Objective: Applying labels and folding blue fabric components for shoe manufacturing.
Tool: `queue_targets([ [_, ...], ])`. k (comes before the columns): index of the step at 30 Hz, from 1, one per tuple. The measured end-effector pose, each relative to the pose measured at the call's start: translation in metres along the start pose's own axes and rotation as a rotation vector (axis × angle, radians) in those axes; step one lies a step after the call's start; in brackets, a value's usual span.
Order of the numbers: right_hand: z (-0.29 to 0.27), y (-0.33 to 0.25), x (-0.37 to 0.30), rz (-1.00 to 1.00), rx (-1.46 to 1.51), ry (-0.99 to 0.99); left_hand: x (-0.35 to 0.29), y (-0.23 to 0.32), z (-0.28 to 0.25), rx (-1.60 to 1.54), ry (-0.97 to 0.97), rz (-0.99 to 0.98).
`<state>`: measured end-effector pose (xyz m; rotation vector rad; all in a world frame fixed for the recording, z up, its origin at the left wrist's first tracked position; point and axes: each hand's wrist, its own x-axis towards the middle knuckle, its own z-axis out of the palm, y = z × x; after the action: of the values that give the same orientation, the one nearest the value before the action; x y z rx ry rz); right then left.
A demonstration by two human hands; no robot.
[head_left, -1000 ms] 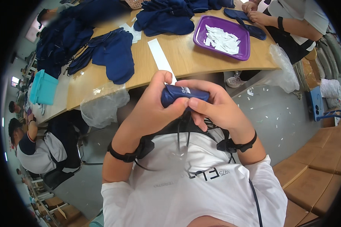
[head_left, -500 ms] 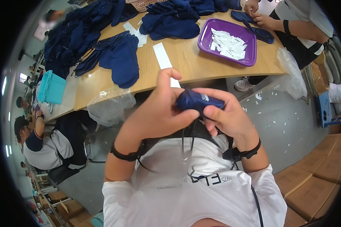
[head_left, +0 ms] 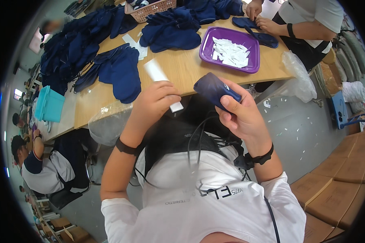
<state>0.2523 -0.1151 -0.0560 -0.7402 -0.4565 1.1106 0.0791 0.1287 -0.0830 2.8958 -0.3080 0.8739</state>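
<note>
At wooden table, left hand: pinching white paper strip
Right hand: clasping oblong navy fabric bundle
Strip: pickup, likely; next needs steadiness

Left hand and right hand are apart, fingers curled.

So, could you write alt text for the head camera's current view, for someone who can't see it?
A person's right hand holds a smooth dark blue bundle, while the left hand touches a blurred white strip. Ahead, a wooden table bears navy cloth pieces and a purple tray of white slips.
</note>
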Motion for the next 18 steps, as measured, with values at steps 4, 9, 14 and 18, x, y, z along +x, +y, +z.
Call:
queue_targets([
  [4,0.010,0.001,0.006,-0.092,-0.112,0.006,0.003,0.006,-0.013,-0.286,0.305,-0.203],
  [9,0.044,0.010,0.013,-0.249,-0.334,0.082,0.028,0.087,-0.058,-0.952,0.340,-0.646],
  [14,0.065,0.025,0.013,-0.381,-0.443,0.042,0.033,0.095,-0.054,-0.913,0.282,-0.765],
  [18,0.074,0.030,0.016,-0.464,-0.571,0.036,0.032,0.096,-0.049,-1.112,0.456,-0.759],
])
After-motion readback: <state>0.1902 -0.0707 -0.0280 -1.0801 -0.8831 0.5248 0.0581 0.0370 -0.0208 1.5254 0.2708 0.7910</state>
